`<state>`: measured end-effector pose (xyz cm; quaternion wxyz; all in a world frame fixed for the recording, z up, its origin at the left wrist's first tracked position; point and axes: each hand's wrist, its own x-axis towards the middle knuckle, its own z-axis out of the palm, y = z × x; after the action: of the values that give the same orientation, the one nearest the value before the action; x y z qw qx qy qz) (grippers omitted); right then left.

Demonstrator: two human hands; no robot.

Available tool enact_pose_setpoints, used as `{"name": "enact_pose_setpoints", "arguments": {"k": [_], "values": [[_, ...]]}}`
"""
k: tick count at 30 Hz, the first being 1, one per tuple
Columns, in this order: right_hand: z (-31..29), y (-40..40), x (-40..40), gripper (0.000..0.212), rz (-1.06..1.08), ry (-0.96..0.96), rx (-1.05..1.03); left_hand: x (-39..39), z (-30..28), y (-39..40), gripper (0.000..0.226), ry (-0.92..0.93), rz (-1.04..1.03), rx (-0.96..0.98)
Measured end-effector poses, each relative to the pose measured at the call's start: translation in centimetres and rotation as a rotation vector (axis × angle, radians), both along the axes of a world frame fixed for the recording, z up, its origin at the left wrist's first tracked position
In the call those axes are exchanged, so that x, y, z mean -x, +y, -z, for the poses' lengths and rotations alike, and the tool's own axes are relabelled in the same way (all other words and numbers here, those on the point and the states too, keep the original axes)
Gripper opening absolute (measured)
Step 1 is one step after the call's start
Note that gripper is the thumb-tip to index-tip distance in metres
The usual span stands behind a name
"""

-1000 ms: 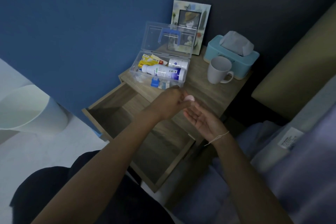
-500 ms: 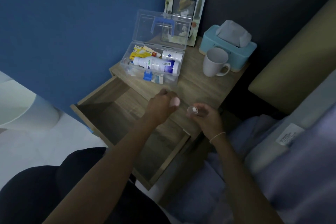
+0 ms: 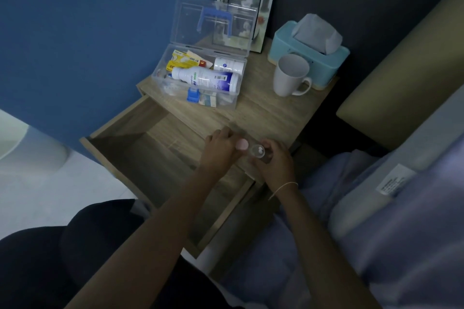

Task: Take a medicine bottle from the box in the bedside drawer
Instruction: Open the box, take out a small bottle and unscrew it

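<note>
Now the right hand (image 3: 275, 160) grips a small clear medicine bottle (image 3: 258, 152) upright at the bedside table's (image 3: 266, 118) front edge, while just left of it the left hand (image 3: 221, 144) pinches its pink cap (image 3: 242, 144), the open plastic box (image 3: 200, 83) well beyond both.

Small bottle (image 3: 258, 152) in right hand (image 3: 275, 162), pink cap (image 3: 242, 144) in left hand (image 3: 221, 147)

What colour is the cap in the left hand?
Pale pink. The cap sits at the left hand's fingertips, beside the small clear bottle; the head view shows it.
</note>
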<state>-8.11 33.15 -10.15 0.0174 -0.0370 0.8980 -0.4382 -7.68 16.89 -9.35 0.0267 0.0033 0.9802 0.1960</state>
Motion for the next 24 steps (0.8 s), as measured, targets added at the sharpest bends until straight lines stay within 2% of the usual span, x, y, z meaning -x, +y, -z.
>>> {"name": "enact_pose_setpoints", "arguments": {"k": [3,6,11,16,24], "values": [[0.0,0.4,-0.3,0.044,0.012,-0.013,0.002,-1.3,-0.1,0.1,0.037,0.147,0.060,-0.009],[0.1,0.4,-0.7,0.036,0.031,0.008,-0.015,-3.0,0.9,-0.5,0.032,0.323,0.181,0.059],[0.1,0.3,-1.0,0.029,0.070,0.043,-0.013,-3.3,1.4,-0.9,0.047,0.264,0.225,0.087],[-0.3,0.0,-0.7,0.033,0.117,0.068,0.010,-2.0,0.6,-0.9,0.039,0.251,0.210,0.069],[-5.1,0.0,7.3,0.045,0.289,0.309,0.008,2.3,0.9,-3.0,0.046,0.183,-0.055,0.072]]}}
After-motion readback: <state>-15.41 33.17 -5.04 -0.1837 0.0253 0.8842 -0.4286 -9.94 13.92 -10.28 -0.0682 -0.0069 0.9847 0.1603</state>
